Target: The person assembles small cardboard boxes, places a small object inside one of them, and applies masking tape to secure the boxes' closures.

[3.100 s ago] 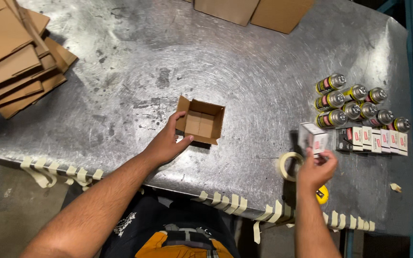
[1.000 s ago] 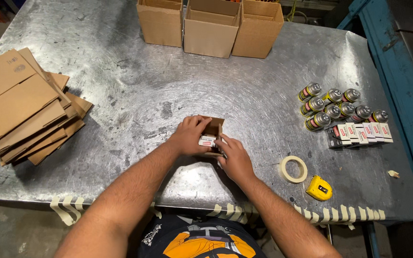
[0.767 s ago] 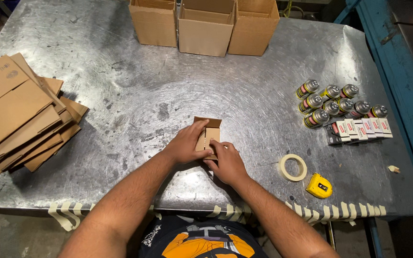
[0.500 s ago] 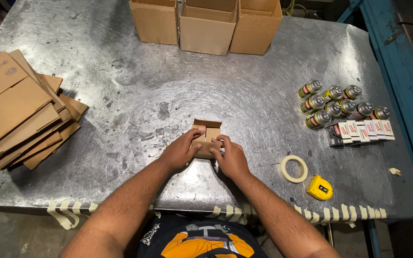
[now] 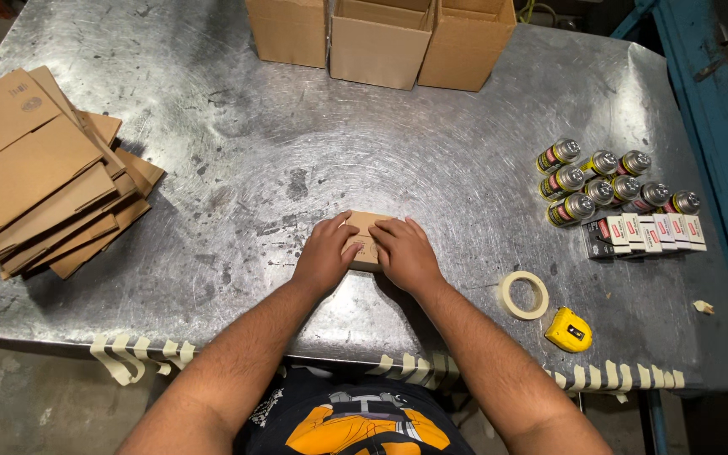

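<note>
The small cardboard box lies on the metal table, near its front edge and about midway along it, with its flaps folded down. The left hand rests flat on the box's left side, fingers spread over the top, pressing rather than clasping. The right hand lies flat on the box's right side in the same way, palm down, fingers not curled around anything. The 2 hands nearly touch over the box's middle.

Right of the box, near the table's front edge, sits a roll of masking tape, and just beyond it a yellow tape measure. Farther right of the box stand a cluster of small cans lying on their sides and a row of small cartons. Left of the box, well apart, lies a stack of flattened cardboard. Behind the box, at the table's far edge, stand 3 open cardboard boxes. Strips of tape hang from the table's front edge.
</note>
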